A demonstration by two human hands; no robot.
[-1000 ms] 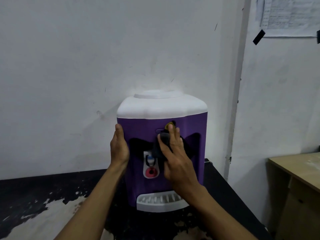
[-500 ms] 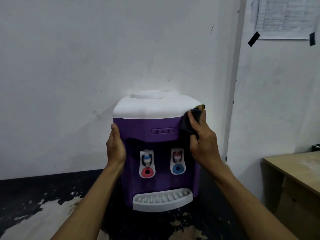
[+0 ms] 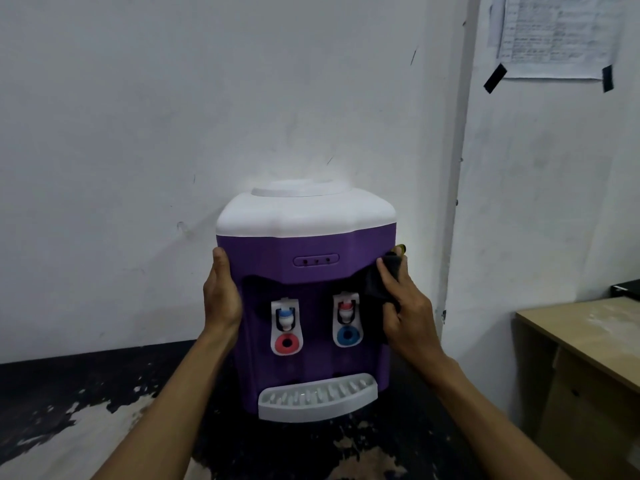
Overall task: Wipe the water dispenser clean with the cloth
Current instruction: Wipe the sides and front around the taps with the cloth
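Observation:
A purple water dispenser (image 3: 308, 251) with a white top stands on a dark worn table, two taps and a grey drip tray (image 3: 317, 396) on its front. My left hand (image 3: 221, 296) rests flat against its left side, fingers straight. My right hand (image 3: 403, 306) presses a dark cloth (image 3: 375, 292) against the dispenser's right front edge, with the fingers laid over the cloth and the thumb beside it.
The dark table (image 3: 69, 393) has pale worn patches on its surface. A white wall stands close behind the dispenser. A wooden desk (image 3: 585, 341) sits at the right, and a taped paper sheet (image 3: 554, 36) hangs on the wall above it.
My right hand has carried the cloth from the front centre to the upper right corner, then down the right edge. The taps are uncovered now. The left hand has stayed on the left side.

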